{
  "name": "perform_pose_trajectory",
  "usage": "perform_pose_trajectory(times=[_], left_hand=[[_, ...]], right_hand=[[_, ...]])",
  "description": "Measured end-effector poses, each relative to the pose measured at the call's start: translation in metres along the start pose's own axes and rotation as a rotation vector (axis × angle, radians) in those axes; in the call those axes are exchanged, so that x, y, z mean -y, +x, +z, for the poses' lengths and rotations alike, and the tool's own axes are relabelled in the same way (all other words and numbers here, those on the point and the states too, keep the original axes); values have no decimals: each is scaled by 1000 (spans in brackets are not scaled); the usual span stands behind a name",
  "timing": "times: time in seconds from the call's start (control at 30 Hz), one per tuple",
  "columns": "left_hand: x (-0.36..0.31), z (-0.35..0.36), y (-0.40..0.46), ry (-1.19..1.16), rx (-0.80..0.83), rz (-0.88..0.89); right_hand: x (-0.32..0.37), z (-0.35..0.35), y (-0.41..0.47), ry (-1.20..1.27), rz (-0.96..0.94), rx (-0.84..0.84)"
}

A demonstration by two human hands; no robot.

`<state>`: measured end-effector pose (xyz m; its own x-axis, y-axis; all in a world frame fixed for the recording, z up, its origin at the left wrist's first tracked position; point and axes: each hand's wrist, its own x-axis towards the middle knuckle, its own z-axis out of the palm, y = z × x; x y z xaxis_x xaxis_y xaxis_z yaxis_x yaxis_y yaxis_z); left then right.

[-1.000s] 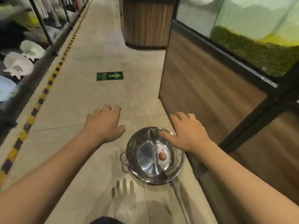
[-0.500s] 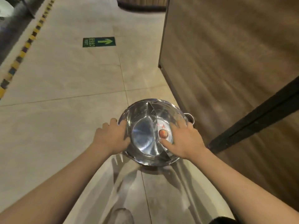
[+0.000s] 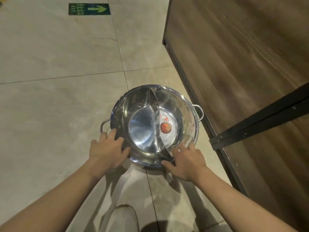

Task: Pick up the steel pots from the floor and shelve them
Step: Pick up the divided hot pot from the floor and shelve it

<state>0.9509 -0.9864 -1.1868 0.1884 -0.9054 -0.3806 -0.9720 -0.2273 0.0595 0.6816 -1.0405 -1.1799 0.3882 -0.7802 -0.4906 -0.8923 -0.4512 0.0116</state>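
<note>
A round steel pot with a curved divider, two small side handles and a red sticker inside sits low over the tiled floor, beside a wooden panel. My left hand grips its near left rim, thumb over the edge just below the left handle. My right hand grips the near right rim, where the divider ends. Whether the pot still touches the floor cannot be told.
A wooden wall panel with a black bar runs along the right, close to the pot's right handle. A green exit arrow sign marks the beige tiled floor ahead. My shoe shows at the bottom.
Both hands have slid from the pot's sides to its near rim. The pot has turned so both side handles show, and the view has tilted further down.
</note>
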Motion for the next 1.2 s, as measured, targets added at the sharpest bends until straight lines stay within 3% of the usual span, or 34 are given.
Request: perform_pose_trajectory(times=[0.17, 0.27, 0.4, 0.57, 0.8, 0.97, 1.2], left_hand=[[17, 3, -24, 45, 101, -53], [20, 3, -22, 45, 33, -85], [21, 11, -6, -221, -34, -234], [14, 21, 18, -428, -73, -318], [11, 8, 30, -395, -169, -359], [20, -47, 24, -326, -209, -336], [31, -214, -34, -284, -292, -317]], right_hand=[[9, 2, -4, 12, -65, 0], [-1, -3, 14, 33, -43, -125], [-30, -18, 64, -19, 92, -289], [-55, -15, 109, 122, 161, -158], [-42, -8, 100, 162, 183, -223], [-39, -49, 79, 186, 199, -263], [-18, -209, -7, 228, 225, -275]])
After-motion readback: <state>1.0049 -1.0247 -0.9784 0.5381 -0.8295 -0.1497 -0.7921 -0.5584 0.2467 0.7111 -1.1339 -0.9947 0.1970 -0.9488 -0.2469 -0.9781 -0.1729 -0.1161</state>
